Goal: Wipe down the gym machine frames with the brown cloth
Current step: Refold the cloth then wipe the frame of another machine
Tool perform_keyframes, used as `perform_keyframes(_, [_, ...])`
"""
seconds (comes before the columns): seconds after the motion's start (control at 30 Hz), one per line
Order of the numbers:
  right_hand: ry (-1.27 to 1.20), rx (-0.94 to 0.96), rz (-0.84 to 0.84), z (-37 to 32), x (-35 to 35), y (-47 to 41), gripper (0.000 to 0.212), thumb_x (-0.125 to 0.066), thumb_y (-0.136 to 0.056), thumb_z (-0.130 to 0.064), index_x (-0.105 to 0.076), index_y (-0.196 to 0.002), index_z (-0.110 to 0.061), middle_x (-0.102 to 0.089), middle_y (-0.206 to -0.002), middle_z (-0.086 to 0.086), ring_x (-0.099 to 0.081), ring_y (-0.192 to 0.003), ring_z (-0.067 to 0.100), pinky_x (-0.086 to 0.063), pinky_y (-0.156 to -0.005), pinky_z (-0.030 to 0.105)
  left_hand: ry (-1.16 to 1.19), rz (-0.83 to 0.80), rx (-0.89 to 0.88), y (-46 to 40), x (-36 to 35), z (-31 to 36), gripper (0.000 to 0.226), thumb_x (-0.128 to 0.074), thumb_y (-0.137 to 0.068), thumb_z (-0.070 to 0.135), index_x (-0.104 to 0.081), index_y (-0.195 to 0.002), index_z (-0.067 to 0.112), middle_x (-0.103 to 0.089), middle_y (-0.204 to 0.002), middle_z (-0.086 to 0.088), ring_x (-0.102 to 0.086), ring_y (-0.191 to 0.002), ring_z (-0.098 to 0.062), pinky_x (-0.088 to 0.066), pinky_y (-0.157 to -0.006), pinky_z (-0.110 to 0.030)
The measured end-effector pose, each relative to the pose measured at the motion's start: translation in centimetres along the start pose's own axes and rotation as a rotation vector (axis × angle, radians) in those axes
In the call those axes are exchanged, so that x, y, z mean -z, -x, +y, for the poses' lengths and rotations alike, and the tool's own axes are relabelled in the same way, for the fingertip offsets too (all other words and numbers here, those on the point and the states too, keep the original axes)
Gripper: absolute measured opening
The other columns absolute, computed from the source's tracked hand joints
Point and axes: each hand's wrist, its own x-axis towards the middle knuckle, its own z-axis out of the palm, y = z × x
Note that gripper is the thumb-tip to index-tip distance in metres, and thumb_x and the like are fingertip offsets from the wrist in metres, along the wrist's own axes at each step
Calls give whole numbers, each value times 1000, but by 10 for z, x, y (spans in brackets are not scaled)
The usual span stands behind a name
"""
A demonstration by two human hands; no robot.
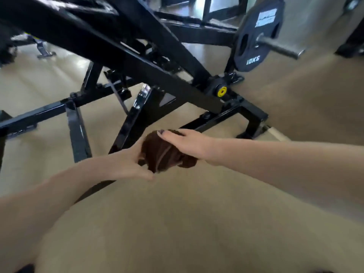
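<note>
A pale beige floor (197,223) fills the lower frame, glossy with soft light glare at centre left. At upper right a black 10KG weight plate (256,36) hangs on a grey bar (279,46). A further bench base (42,48) stands upper left

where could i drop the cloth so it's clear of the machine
The bare beige floor nearest the camera, below both hands and the brown cloth, is free. It is crowded above, among the black steel frame bars and round black weight plate.
</note>
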Motion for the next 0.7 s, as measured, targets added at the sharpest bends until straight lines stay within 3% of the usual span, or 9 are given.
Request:
perform_keyframes(0.1, [-189, -141, -73, 6, 64, 22, 78, -42, -80, -91, -67, -121, -30, -76, -106, -5, -76, -88, 13, -59, -62, 22, 127, 158, -105, -26, -22, 78, 81, -92, -66, 48, -36, -112, 83, -65, -111, 37, -59, -106, 15, -47, -85, -10])
perform_keyframes(0.17, [-240, -170, -144, 12, 108, 40, 83, -35, -80, -94, -69, -120, -30, -78, -106, -3, -76, -96, 17, -60, -77, 28, 245, 168, -125, -38, -31, 122, 59, -89, -73, 47, -55, -118, 67, -71, -113, 26, -65, -110, 2, -49, -94, -23])
perform_keyframes(0.23, [-290, -180, -192, 15, 152, 63, 83, -34, -80, -95, -70, -119, -31, -79, -104, -3, -74, -95, 16, -57, -79, 30, 379, 90, -116, -43, -36, 167, 52, -85, -76, 48, -65, -124, 43, -74, -116, 9, -69, -112, -12, -50, -102, -36])
perform_keyframes(0.33, [-320, -151, -230, 12, 209, 103, 65, -44, -81, -89, -65, -118, -39, -77, -100, -4, -69, -79, 9, -55, -64, 25, 452, 61, -31, -43, -39, 239, 47, -71, -82, 57, -69, -120, 28, -77, -111, 0, -71, -108, -19, -51, -103, -39])
perform_keyframes(0.4, [-362, -156, -244, 4, 245, 130, 52, -58, -85, -77, -60, -124, -42, -75, -113, 2, -64, -85, 13, -53, -62, 23, 453, 34, 9, -42, -36, 285, 40, -65, -94, 50, -70, -119, 19, -77, -110, -3, -72, -105, -19, -52, -103, -39])
perform_keyframes(0.47, [-416, -152, -263, -10, 282, 158, 42, -69, -89, -61, -59, -125, -43, -76, -111, -1, -65, -84, 11, -51, -63, 22, 461, 8, 11, -38, -27, 334, 46, -66, -89, 50, -71, -116, 14, -77, -109, -4, -72, -100, -20, -54, -95, -36])
perform_keyframes(0.53, [-432, -141, -248, -27, 317, 185, 39, -75, -91, -43, -61, -127, -40, -76, -114, -8, -72, -91, 8, -54, -76, 28, 475, -20, 38, -29, -16, 378, 56, -66, -84, 53, -71, -121, 12, -77, -112, -7, -72, -106, -26, -54, -92, -37])
perform_keyframes(0.6, [-435, -149, -177, -49, 351, 212, 43, -76, -92, -30, -61, -132, -29, -75, -121, -4, -72, -111, 18, -53, -100, 43, 479, -70, 71, -19, -3, 421, 55, -64, -88, 52, -68, -127, 12, -74, -119, -9, -68, -116, -30, -51, -103, -44])
perform_keyframes(0.7, [-470, -175, -70, -92, 400, 255, 45, -76, -91, -29, -62, -134, -21, -75, -122, -2, -70, -115, 23, -47, -110, 48, 493, -129, 119, 0, 19, 484, 40, -58, -99, 43, -68, -127, 16, -74, -121, -5, -68, -116, -28, -49, -106, -48])
